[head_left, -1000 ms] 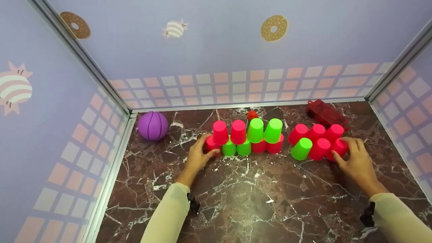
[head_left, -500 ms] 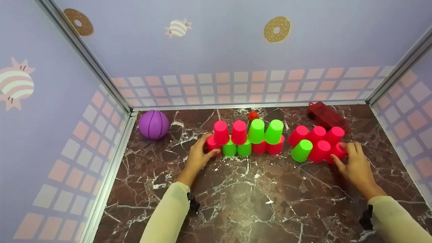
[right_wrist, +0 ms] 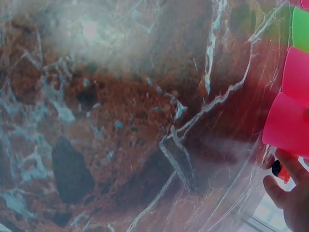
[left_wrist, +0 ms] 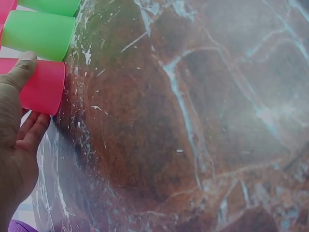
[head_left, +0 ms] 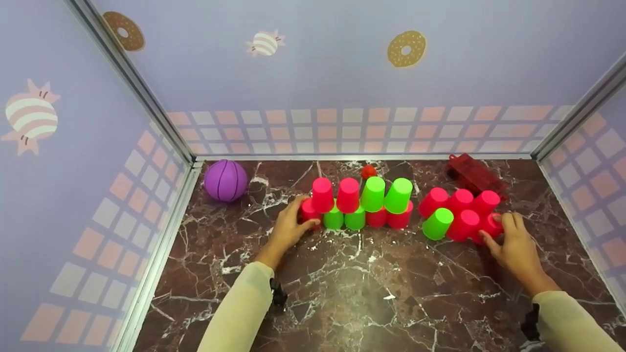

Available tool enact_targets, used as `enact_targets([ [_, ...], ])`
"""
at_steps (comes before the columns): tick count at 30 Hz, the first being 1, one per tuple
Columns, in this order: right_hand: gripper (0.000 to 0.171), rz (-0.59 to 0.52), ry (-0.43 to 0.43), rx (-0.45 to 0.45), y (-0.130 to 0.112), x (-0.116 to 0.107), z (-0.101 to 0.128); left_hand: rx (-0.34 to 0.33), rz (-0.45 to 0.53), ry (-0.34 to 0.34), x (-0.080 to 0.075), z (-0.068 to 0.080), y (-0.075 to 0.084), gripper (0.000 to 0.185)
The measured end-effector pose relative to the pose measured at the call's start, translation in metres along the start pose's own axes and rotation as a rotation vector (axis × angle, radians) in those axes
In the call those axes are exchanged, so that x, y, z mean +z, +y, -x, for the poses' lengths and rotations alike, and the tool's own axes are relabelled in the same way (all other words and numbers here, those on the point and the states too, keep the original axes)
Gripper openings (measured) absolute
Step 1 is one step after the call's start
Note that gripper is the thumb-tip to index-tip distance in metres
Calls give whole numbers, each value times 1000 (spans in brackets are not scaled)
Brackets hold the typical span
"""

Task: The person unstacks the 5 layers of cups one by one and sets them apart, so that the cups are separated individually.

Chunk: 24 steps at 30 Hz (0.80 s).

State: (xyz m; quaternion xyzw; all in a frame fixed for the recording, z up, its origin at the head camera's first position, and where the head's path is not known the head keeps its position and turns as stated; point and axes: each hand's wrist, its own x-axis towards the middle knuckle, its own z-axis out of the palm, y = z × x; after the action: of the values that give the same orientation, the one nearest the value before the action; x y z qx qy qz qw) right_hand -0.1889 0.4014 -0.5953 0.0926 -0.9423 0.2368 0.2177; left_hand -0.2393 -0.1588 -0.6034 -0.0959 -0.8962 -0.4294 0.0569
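Upside-down plastic cups stand in two groups in the head view. My left hand (head_left: 286, 230) holds the pink cup (head_left: 310, 210) at the left end of a bottom row, thumb on the near side and fingers on the far side. Beside that cup are two green cups (left_wrist: 41, 36), then two pink ones (head_left: 400, 218). Two pink cups (head_left: 348, 194) and two green cups (head_left: 374, 194) form the row above. My right hand (head_left: 516, 252) grips the pink cup (right_wrist: 287, 124) at the right end of the other group, next to several pink cups (head_left: 464, 225) and one green cup (head_left: 438, 224).
A purple ball (head_left: 226, 180) sits at the back left corner. A small red-orange object (head_left: 368, 171) lies behind the stacked cups, and a dark red, see-through box-like object (head_left: 475, 174) behind the right group. Patterned walls (head_left: 313, 73) enclose the marbled table (head_left: 342, 293).
The head view has tilted slightly, so the scene sits a little lower. Both hands stay at the same cups, and the cups keep their arrangement.
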Motion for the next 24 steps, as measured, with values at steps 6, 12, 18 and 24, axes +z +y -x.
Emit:
enact_targets([
  [6,51,-9,-9,-13,-1,2,-2,-26,28,14,0,6,0,77],
  [12,51,4,-20,0,0,-1,2,-52,83,37,0,6,1,83],
  [18,51,15,-20,11,0,-4,5,-16,77,57,0,5,3,75],
  [24,51,19,-26,-6,-2,-5,-1,18,76,83,0,3,3,67],
])
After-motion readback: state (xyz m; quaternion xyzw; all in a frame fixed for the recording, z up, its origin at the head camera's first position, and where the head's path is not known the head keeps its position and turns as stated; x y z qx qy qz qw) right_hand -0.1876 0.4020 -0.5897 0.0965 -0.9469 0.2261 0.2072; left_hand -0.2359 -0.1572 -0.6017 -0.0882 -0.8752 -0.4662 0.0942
